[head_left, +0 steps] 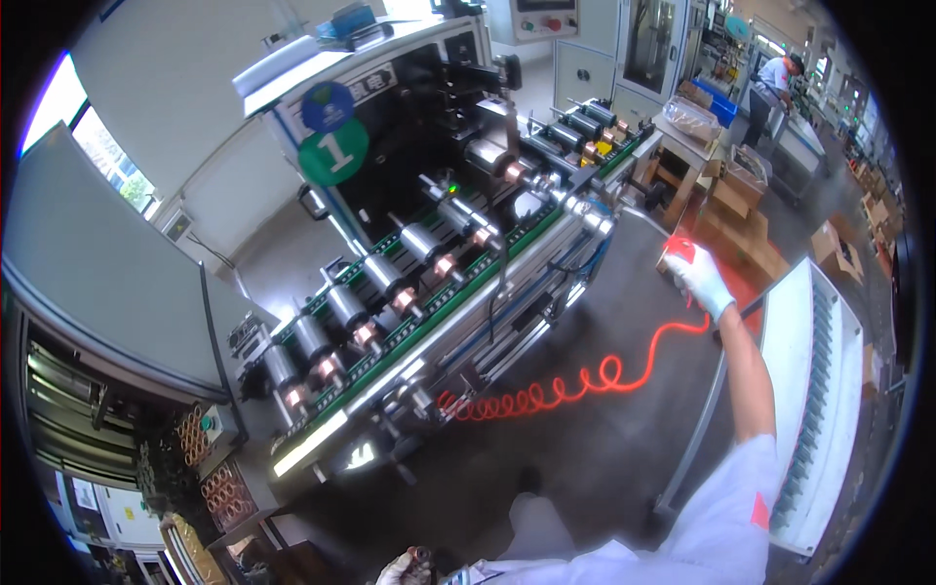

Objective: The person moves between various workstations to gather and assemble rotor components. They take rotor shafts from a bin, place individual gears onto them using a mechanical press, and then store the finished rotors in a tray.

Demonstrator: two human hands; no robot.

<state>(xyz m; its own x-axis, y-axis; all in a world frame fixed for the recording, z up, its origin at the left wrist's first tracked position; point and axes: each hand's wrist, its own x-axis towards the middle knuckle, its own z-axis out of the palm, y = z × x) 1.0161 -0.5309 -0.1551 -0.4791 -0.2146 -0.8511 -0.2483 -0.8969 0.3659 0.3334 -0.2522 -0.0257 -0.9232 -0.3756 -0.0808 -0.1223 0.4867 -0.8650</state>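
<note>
Well out to the right of my view, I have the gloved right hand (704, 281) wrapped around a red air gun (681, 248), whose long axis runs up and left, the slim nozzle (645, 221) aimed toward the conveyor (526, 241) and apart from its row of rotors (419, 242). From below that grip, an orange coiled hose (507, 403) stretches left to the conveyor's near side. Down at the lower edge, the gloved left hand (398, 569) is well apart from the gun, beside a dark round part (421, 555); I cannot tell whether its fingers clasp it.
</note>
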